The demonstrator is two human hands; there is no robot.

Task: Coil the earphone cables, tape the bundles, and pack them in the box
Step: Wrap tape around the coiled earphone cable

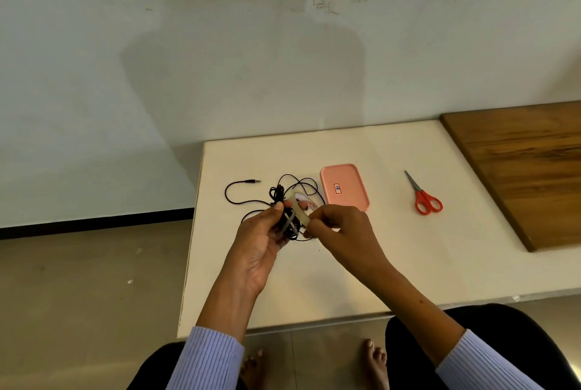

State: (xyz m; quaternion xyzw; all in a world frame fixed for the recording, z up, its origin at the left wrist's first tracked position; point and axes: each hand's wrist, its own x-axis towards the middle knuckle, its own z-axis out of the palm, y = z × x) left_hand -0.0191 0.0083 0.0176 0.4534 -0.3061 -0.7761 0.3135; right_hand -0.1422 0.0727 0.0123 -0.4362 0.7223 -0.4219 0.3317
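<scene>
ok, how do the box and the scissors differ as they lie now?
The box is pale pink, a closed rounded rectangle with a small label on its lid; the scissors have red handles and grey blades. The box lies beside the cable near both hands; the scissors lie apart, further right. Both rest flat on the white table, untouched.

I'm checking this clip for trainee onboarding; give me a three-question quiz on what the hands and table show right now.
1. True or false: the red-handled scissors lie in the right hand.
2. Which hand grips the coiled black earphone cable bundle? A) left B) right
3. Fill in: the pink rounded plastic box has its lid ____.

Key:
1. False; they lie on the white table, apart from both hands.
2. A; the left hand grips it while the right pinches a pale strip of tape.
3. closed.
</scene>
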